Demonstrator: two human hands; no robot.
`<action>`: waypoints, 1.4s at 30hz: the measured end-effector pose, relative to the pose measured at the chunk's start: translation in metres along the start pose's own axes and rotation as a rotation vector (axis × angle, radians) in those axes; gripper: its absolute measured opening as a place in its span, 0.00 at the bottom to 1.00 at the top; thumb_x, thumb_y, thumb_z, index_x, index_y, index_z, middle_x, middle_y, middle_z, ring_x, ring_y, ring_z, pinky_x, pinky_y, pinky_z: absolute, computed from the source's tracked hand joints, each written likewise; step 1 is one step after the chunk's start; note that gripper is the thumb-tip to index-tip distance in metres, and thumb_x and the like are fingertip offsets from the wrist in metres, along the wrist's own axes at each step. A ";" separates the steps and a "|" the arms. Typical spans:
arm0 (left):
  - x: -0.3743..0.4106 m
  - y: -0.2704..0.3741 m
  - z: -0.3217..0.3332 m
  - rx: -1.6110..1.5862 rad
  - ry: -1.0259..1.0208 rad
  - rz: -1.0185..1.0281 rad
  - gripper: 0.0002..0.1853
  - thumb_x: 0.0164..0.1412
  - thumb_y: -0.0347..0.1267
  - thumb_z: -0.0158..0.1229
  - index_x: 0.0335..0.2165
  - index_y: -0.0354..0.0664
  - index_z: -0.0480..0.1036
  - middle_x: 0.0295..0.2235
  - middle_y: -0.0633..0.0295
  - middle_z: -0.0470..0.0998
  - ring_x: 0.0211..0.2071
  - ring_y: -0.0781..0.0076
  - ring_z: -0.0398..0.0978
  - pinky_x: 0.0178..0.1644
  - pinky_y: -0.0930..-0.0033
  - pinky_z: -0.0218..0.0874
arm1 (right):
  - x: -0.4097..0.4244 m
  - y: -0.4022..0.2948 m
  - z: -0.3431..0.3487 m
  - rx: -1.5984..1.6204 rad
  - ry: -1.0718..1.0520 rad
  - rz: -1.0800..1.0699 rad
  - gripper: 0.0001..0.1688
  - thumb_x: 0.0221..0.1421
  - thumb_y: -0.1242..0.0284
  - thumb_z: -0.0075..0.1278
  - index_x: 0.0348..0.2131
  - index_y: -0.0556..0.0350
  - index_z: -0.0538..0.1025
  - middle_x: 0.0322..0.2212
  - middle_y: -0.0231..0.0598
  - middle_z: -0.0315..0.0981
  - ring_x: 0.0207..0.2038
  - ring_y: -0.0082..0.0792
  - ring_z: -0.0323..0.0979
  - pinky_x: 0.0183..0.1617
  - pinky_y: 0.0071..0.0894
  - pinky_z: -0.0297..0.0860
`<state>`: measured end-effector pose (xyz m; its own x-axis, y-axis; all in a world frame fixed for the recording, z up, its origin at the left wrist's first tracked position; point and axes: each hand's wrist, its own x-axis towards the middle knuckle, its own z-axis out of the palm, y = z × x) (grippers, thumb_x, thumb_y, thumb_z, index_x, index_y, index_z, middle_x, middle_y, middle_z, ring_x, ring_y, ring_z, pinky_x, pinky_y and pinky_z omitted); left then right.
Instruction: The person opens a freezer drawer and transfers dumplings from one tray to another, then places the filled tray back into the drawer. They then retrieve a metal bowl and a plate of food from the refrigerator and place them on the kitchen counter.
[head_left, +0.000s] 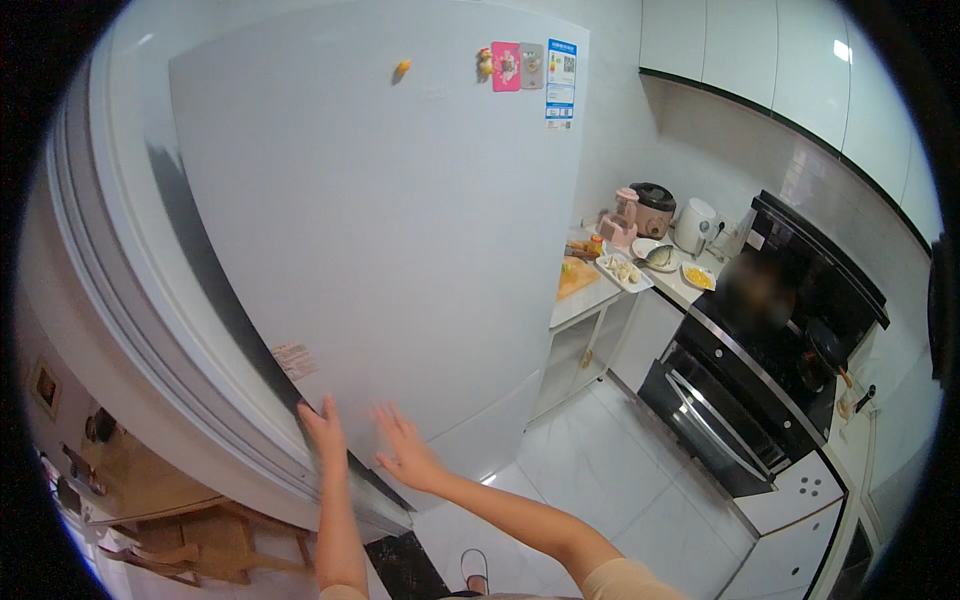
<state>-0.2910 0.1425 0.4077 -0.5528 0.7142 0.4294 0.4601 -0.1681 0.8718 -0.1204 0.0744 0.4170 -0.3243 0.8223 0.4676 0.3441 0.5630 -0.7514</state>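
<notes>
A tall white refrigerator (375, 225) fills the middle of the view, its door closed or nearly so. At the door's lower left edge is my left hand (325, 433), thumb raised along the front. Its other fingers reach toward the dark side gap, and whether they grip the edge is unclear. My right hand (411, 454), blurred, is spread with nothing in it before the lower door; contact cannot be told. A small printed sticker (295, 361) is on the door above my left hand. Magnets, including a pink one (506, 67), and an energy label (561, 79) are higher up.
A white door frame (202, 360) runs close along the left. To the right, a counter holds a plate with a fish (660, 257), a dumpling tray (624, 273) and a rice cooker (652, 210). Beyond stands a black stove (720, 405) with a pan (825, 343).
</notes>
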 end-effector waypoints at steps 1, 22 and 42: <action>-0.015 0.002 -0.005 -0.018 -0.026 -0.009 0.27 0.51 0.36 0.52 0.44 0.28 0.55 0.41 0.46 0.63 0.43 0.54 0.63 0.46 0.62 0.53 | -0.014 -0.004 0.003 -0.007 0.018 0.038 0.42 0.46 0.72 0.47 0.56 0.57 0.44 0.56 0.59 0.33 0.56 0.57 0.40 0.57 0.44 0.46; -0.332 0.144 -0.055 -0.421 -1.411 0.485 0.27 0.53 0.36 0.49 0.51 0.38 0.55 0.50 0.51 0.57 0.51 0.58 0.56 0.53 0.63 0.50 | -0.276 -0.058 -0.189 -0.243 1.146 0.285 0.38 0.50 0.65 0.47 0.53 0.62 0.48 0.51 0.48 0.48 0.52 0.39 0.50 0.55 0.33 0.46; -0.007 -0.102 0.208 -0.855 -0.619 -1.122 0.19 0.54 0.34 0.47 0.43 0.38 0.59 0.39 0.55 0.65 0.38 0.62 0.67 0.44 0.67 0.61 | 0.049 0.179 -0.018 0.727 0.573 0.611 0.25 0.50 0.72 0.44 0.48 0.57 0.58 0.45 0.39 0.58 0.44 0.31 0.60 0.46 0.32 0.61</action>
<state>-0.1899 0.2958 0.2667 0.1344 0.8605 -0.4913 -0.6243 0.4586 0.6324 -0.0592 0.2173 0.3134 0.2440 0.9672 -0.0700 -0.3528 0.0213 -0.9355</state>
